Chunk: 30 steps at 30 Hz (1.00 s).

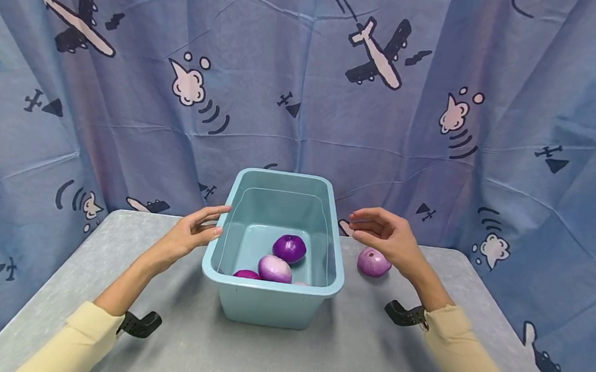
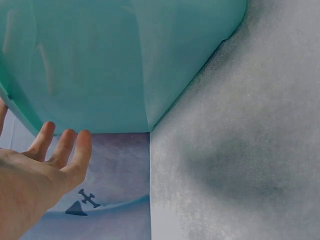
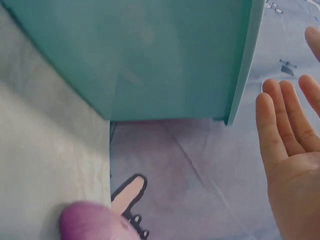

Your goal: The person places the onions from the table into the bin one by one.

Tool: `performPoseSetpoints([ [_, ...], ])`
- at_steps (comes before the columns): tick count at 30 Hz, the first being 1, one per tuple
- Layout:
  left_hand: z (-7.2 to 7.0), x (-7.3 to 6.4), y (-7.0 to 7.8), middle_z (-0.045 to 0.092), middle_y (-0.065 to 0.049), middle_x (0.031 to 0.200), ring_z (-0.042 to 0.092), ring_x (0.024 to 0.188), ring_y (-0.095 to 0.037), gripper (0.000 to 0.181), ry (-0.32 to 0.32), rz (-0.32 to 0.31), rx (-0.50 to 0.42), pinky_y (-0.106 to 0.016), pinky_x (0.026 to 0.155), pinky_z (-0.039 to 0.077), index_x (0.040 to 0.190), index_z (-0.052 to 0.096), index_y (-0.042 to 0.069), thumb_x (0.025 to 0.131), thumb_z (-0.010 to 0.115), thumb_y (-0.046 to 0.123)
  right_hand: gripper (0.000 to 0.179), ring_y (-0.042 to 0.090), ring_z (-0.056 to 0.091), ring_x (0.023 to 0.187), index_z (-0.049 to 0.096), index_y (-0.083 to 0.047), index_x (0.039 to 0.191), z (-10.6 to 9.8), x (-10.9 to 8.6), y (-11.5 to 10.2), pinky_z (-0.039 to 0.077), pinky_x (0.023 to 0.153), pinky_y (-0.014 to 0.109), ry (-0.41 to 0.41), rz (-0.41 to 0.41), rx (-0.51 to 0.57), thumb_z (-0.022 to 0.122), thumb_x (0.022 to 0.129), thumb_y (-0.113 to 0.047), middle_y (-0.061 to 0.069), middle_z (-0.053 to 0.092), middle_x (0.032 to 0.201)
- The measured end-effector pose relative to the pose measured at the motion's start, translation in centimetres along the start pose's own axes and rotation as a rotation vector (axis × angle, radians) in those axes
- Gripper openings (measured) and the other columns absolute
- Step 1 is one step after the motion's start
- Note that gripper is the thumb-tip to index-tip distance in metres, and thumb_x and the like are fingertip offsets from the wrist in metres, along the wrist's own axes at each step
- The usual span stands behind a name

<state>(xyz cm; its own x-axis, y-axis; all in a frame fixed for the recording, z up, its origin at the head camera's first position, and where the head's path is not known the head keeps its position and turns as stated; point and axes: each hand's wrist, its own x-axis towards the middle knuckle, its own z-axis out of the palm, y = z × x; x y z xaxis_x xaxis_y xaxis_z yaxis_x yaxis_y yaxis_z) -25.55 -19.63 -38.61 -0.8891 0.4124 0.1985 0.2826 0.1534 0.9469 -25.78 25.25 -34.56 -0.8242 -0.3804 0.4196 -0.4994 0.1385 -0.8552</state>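
Head view shows your left grip [image 1: 189, 234] holding nothing, fingers loosely extended at the left rim of the blue bin [image 1: 270, 307]; whether the fingertips touch it, I cannot tell. Your right grip [image 1: 389, 237], likewise holding nothing with fingers gently bent, hovers apart from the bin's right side, near the lone onion [image 1: 373, 263] on the grey tabletop [image 1: 242, 360]. Inside the bin lie a dark purple onion [image 1: 289, 247], a paler onion [image 1: 275, 269] and a partly hidden magenta onion [image 1: 246, 274].

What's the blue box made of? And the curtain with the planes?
The box looks like smooth, slightly shiny plastic, with rounded, moulded edges. The curtain is probably thin, dull cloth: it hangs in creased folds, though it could be plasticky.
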Motion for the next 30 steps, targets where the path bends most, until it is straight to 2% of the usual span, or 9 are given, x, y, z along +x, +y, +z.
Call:
performPoseSetpoints([
  [5,0.0,0.0,-0.1,0.042,-0.017,0.153,0.050,0.131,-0.037,0.054,-0.002,0.002,0.006,-0.056,0.100,0.045,0.154,0.045,0.015,0.103,0.062,0.023,0.038,0.029,0.067,0.109,0.063,0.005,0.126,-1.0,-1.0,0.8,0.054,0.090,0.034,0.028,0.024,-0.047,0.076,0.090,0.002,0.022,0.065,0.122],
  [10,0.0,0.0,-0.2,0.042,-0.017,0.153,0.051,0.131,-0.036,0.054,-0.002,0.006,0.006,-0.056,0.100,0.046,0.154,0.045,0.014,0.104,0.061,0.022,0.037,0.032,0.067,0.110,0.064,0.004,0.127,-2.1,-2.0,1.6,0.054,0.089,0.032,0.037,0.054,-0.083,0.074,0.092,0.001,0.023,0.064,0.123],
  [16,-0.1,0.0,-0.1,0.043,-0.016,0.153,0.051,0.131,-0.036,0.055,-0.001,-0.001,0.008,-0.058,0.100,0.045,0.154,0.045,0.015,0.103,0.063,0.023,0.037,0.025,0.067,0.108,0.062,0.006,0.128,-3.8,-3.4,3.1,0.054,0.088,0.027,0.056,0.087,-0.157,0.074,0.094,-0.003,0.027,0.062,0.123],
  [22,-0.1,0.0,-0.1,0.042,-0.017,0.153,0.050,0.131,-0.037,0.055,0.001,-0.005,0.020,-0.057,0.100,0.045,0.154,0.044,0.015,0.103,0.062,0.024,0.042,0.012,0.066,0.106,0.061,0.004,0.130,-5.5,-5.3,5.3,0.052,0.087,0.021,0.104,0.201,-0.249,0.075,0.095,-0.014,0.028,0.059,0.129],
  [24,-0.1,0.0,-0.1,0.042,-0.018,0.153,0.050,0.132,-0.038,0.055,-0.003,-0.003,0.019,-0.057,0.100,0.045,0.154,0.044,0.014,0.104,0.062,0.023,0.046,0.016,0.065,0.109,0.059,0.003,0.133,-5.7,-5.7,6.0,0.052,0.086,0.020,0.112,0.236,-0.261,0.076,0.095,-0.017,0.027,0.058,0.132],
  [30,0.0,0.0,-0.1,0.042,-0.016,0.154,0.050,0.132,-0.037,0.055,0.001,-0.008,0.013,-0.057,0.100,0.045,0.154,0.045,0.016,0.103,0.063,0.024,0.058,0.047,0.054,0.124,0.051,0.008,0.139,-5.8,-6.4,7.6,0.051,0.088,0.020,0.106,0.254,-0.237,0.078,0.092,-0.013,0.032,0.051,0.139],
])
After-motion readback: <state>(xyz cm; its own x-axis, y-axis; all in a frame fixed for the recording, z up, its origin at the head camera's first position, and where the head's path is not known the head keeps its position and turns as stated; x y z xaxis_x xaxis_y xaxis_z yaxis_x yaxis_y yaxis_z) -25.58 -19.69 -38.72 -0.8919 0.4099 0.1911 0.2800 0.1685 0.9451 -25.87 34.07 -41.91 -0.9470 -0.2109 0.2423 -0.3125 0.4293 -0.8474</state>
